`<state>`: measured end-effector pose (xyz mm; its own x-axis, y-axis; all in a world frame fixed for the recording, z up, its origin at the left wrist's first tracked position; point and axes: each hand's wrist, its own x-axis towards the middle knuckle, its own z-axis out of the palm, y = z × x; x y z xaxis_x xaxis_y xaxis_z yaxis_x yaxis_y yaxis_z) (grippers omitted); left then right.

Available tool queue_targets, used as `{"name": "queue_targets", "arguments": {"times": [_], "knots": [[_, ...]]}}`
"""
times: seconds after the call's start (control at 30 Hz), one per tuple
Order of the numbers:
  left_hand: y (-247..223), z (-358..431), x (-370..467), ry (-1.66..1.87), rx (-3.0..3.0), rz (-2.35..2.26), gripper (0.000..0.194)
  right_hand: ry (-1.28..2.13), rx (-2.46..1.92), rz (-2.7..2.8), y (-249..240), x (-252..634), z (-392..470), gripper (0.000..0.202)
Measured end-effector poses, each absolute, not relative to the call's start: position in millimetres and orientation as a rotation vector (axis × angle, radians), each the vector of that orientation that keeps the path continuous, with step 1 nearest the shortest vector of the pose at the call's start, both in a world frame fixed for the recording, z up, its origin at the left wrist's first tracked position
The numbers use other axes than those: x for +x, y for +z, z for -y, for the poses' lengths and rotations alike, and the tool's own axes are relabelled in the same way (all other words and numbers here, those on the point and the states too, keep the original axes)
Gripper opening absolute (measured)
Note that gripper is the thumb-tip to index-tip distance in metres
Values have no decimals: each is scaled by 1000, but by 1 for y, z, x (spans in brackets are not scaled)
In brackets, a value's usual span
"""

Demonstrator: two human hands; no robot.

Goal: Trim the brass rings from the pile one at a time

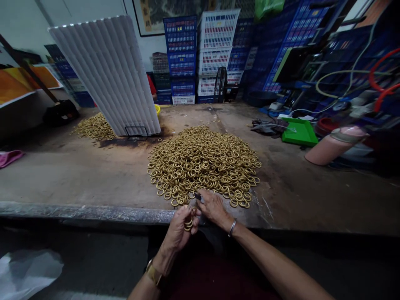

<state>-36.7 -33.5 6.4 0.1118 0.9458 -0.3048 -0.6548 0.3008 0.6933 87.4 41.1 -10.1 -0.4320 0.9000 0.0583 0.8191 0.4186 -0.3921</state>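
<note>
- Left hand (178, 227): fingers curled round a few brass-coloured rings (188, 225), clamped on them just over the counter's (90, 181) near edge.
- Right hand (215, 208): just beside the left, fingertips by the pile's near edge. A small dark piece (197, 196) shows there; held or worn, I cannot tell, nor whether the fingers close on anything.
- Main pile (203, 160): loose rings heaped on the counter, straight ahead of the person. A smaller pile (95, 127) lies beyond, partly behind a ribbed panel (115, 79).
- Step, as I judge it: handling rings a few at a time, left hand keeping them, right hand working close by.
- Next move, my reading: calls for a firm left grip and a fine right fingertip touch, with neighbouring rings left undisturbed.
- Off right: green tray (301, 132), pink bottle (334, 146).
</note>
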Motion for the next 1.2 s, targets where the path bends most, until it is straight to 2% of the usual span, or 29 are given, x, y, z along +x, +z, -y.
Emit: {"name": "queue_targets", "arguments": {"times": [0.17, 0.3, 0.4, 0.57, 0.73, 1.2], "knots": [[3, 33, -41, 1229, 321, -738, 23, 397, -1589, 2444, -14, 79, -47, 17], [2, 30, -45, 1212, 227, -680, 21, 440, -1478, 2399, -16, 83, -51, 18], [0, 28, -45, 1242, 205, -711, 23, 683, -1414, 2233, -12, 90, -52, 12], [-2, 25, -38, 1303, 326, -882, 24, 1336, -1277, 1785, 2, 102, -45, 11], [-1, 23, -30, 1314, 471, -1030, 35, 1707, -1183, 1536, 12, 104, -36, 20], [-1, 22, -27, 1338, 1042, -1367, 21, 1690, -1294, 1536, 8, 93, -33, 27]]}}
